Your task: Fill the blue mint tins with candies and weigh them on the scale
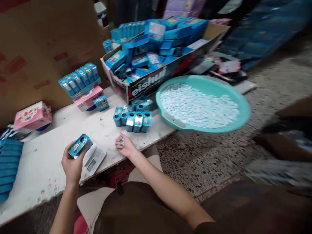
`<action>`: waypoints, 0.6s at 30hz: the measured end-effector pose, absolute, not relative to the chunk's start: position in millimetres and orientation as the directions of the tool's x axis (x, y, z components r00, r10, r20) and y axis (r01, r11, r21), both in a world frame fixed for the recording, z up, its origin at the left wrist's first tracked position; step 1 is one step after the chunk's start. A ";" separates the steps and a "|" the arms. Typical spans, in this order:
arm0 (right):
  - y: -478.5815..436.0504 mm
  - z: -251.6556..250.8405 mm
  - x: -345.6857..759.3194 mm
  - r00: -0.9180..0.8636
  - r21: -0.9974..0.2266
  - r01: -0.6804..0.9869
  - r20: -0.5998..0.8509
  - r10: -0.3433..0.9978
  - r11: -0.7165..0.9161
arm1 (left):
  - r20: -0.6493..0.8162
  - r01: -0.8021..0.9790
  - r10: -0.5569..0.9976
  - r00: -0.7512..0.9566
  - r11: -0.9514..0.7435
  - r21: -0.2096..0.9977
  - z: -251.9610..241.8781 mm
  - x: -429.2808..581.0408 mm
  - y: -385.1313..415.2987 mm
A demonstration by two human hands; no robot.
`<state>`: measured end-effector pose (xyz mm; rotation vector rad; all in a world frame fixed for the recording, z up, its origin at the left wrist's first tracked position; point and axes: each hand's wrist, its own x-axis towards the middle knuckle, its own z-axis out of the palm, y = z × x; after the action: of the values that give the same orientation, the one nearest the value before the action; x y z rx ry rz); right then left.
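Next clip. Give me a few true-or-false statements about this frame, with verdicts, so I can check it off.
1. The left hand holds a small blue tin close to the scale. True.
2. The right hand is empty. False: it cups a few small white pieces.
3. The teal basin holds a heap of white pieces. True.
4. The cardboard box is filled with pink packs. False: it holds blue packs.
5. The open tins stand on the floor. False: they stand on the white board.
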<state>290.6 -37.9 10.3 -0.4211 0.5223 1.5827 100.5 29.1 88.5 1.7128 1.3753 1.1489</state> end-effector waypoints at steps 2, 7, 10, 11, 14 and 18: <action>-44.3 5.1 292.7 -0.096 0.065 -0.995 -0.524 0.847 -0.073 | 0.201 0.333 0.977 -0.067 -0.169 0.928 88.9 80.1 34.2; -60.4 -11.1 298.0 -0.092 -0.012 -0.994 -0.467 0.879 -0.111 | 0.094 0.236 0.979 -0.179 -0.050 0.970 79.6 44.6 47.1; -72.0 -18.0 300.5 -0.068 -0.108 -0.986 -0.418 0.906 -0.124 | 0.017 0.149 0.987 -0.160 0.007 0.989 69.0 41.6 50.4; -75.7 -19.4 301.3 -0.061 -0.137 -0.983 -0.393 0.917 -0.124 | 0.002 0.124 0.990 -0.143 0.015 0.992 65.5 42.7 50.8; -84.3 -21.7 303.3 -0.063 -0.164 -0.978 -0.340 0.938 -0.125 | -0.008 0.076 0.995 -0.096 0.015 0.997 56.4 48.5 51.4; -89.3 -25.6 304.5 -0.080 -0.138 -0.982 -0.313 0.946 -0.128 | 0.003 0.088 0.998 -0.055 0.002 0.996 46.1 54.7 53.3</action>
<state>304.5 -89.3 -25.6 -0.3736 0.1222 1.6594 54.7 53.3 46.1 1.2477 1.3152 1.2068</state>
